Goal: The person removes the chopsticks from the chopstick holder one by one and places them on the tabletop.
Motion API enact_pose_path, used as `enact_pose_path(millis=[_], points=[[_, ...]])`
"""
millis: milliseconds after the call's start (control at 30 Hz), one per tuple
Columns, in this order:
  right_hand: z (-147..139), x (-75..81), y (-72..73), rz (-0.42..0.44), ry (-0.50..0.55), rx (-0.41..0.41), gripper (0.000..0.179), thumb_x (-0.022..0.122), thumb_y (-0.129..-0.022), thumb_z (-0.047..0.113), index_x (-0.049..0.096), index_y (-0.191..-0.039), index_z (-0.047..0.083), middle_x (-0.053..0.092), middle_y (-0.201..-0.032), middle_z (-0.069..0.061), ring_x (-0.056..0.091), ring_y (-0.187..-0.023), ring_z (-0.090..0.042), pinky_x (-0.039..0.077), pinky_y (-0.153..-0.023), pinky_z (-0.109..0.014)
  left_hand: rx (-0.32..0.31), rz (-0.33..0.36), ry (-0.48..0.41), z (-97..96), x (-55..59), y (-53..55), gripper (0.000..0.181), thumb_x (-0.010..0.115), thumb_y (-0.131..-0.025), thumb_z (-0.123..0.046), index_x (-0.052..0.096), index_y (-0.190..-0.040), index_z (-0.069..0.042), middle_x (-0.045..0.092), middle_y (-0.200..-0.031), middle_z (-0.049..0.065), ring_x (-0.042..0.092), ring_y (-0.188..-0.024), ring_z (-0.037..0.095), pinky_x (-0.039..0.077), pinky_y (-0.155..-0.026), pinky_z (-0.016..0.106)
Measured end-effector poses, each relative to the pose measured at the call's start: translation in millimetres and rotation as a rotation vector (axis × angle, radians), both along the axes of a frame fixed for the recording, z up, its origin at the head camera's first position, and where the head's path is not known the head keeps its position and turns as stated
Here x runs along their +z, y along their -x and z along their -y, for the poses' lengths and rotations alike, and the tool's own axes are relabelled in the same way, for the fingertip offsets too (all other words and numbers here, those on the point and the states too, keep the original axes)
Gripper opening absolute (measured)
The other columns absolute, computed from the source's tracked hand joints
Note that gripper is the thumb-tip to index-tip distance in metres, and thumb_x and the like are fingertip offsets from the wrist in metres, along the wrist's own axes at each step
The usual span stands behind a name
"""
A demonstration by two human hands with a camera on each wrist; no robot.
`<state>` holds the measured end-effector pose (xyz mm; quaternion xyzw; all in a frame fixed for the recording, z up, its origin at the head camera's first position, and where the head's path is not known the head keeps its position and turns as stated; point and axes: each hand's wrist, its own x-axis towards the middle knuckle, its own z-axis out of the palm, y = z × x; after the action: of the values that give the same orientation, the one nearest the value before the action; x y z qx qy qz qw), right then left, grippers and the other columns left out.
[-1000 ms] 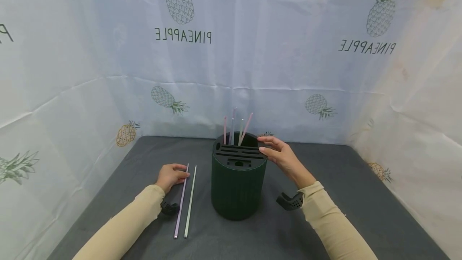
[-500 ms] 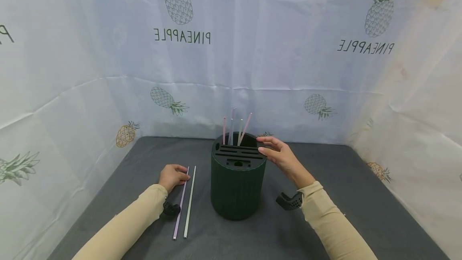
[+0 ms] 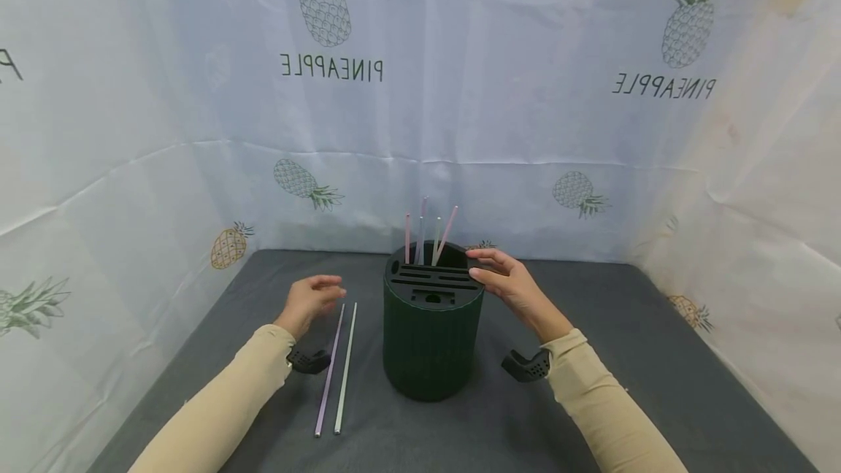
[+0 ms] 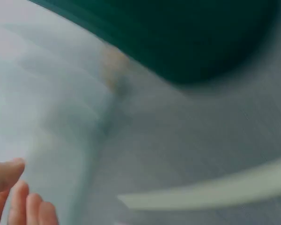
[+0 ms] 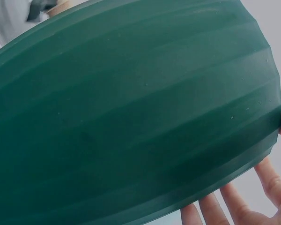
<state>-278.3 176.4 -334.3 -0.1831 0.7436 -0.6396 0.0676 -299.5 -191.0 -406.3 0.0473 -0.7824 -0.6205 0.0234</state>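
Our right grip (image 3: 517,288) held the green pot (image 3: 430,349); left of it, our loose left grip (image 3: 309,303) hung by two sticks (image 3: 346,369).

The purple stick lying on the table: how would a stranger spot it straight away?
On the dark grey table stands a dark green holder. On the person's left of it lies a pale green stick. The purple stick lies alongside that one, farther from the holder: the only purple one lying flat.
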Motion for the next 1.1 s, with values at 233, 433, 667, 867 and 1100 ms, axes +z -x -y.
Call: enact_pose_path(millis=[233,433,667,867,1100], points=[[0,-0.5,0.1,0.004,0.014,-0.001,0.051,0.064,-0.094,0.026,0.048,-0.139,0.009,0.030,-0.154,-0.009,0.033,-0.141,-0.032,0.027,-0.115,-0.057,-0.112,-0.122,-0.260,-18.3,80.3,-7.8,0.040,0.066,-0.093,-0.017,0.056,-0.131,-0.010,0.057,-0.108,-0.006,0.060,-0.101,0.009,0.054,-0.087,0.022],[0,-0.4,0.1,0.001,0.024,0.005,0.051,0.064,-0.094,0.026,0.047,-0.139,0.009,0.029,-0.155,-0.009,0.032,-0.141,-0.033,0.027,-0.115,-0.058,-0.266,-0.209,-0.334,-44.4,124.9,-19.3,0.036,0.067,-0.093,-0.014,0.057,-0.127,-0.010,0.056,-0.117,0.000,0.058,-0.109,0.016,0.054,-0.090,0.024],[1,-0.1,0.2,0.011,0.024,0.004,0.051,0.064,-0.094,0.026,0.047,-0.139,0.009,0.030,-0.154,-0.010,0.033,-0.140,-0.033,0.027,-0.115,-0.057,-0.386,-0.236,-0.255,-70.3,136.7,-26.1,0.031,0.064,-0.093,-0.006,0.059,-0.124,-0.005,0.061,-0.112,0.002,0.061,-0.108,0.019,0.050,-0.100,0.037],[0,-1.3,1.4,0.003,0.012,0.007,0.050,0.064,-0.095,0.026,0.048,-0.139,0.009,0.029,-0.154,-0.012,0.034,-0.140,-0.035,0.026,-0.114,-0.059,-0.418,-0.210,-0.170,-82.8,131.6,-26.7,0.037,0.066,-0.091,-0.006,0.057,-0.126,0.002,0.061,-0.123,0.011,0.062,-0.102,0.013,0.051,-0.099,0.036],[-1,-1.2,0.5,0.017,0.024,-0.001,0.051,0.065,-0.094,0.027,0.048,-0.139,0.010,0.032,-0.152,-0.011,0.037,-0.138,-0.034,0.027,-0.115,-0.058,-0.417,-0.232,-0.082,-89.2,125.1,-22.7,0.030,0.069,-0.089,-0.005,0.062,-0.117,0.001,0.065,-0.117,0.009,0.062,-0.097,0.011,0.053,-0.089,0.029]])
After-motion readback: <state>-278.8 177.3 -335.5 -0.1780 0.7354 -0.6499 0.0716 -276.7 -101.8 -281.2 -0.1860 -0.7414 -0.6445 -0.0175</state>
